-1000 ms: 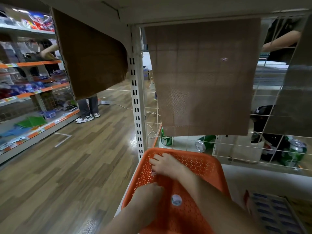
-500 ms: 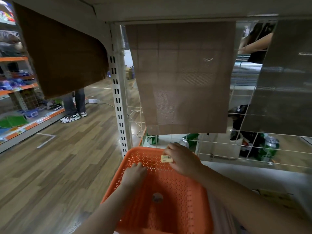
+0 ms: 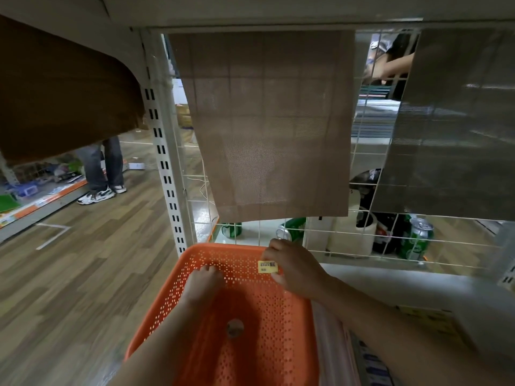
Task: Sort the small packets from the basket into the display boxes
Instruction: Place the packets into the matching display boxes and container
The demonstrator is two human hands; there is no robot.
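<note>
Packet [image 3: 267, 266] pinched in right hand [image 3: 296, 271] grip; above basket [image 3: 264, 358]

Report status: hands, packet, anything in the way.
Right hand pinching yellow packet above basket. Left hand inside basket, fingers on mesh, hold unclear. Wire grid close behind basket.

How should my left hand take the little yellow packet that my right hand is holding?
Pinch the yellow packet by its free left end, between thumb and forefinger, coming from the left. It is thin and flat, printed face up, and the right hand pinches its right end, so only the left part is bare. The left hand is near, low in the orange basket.
</note>
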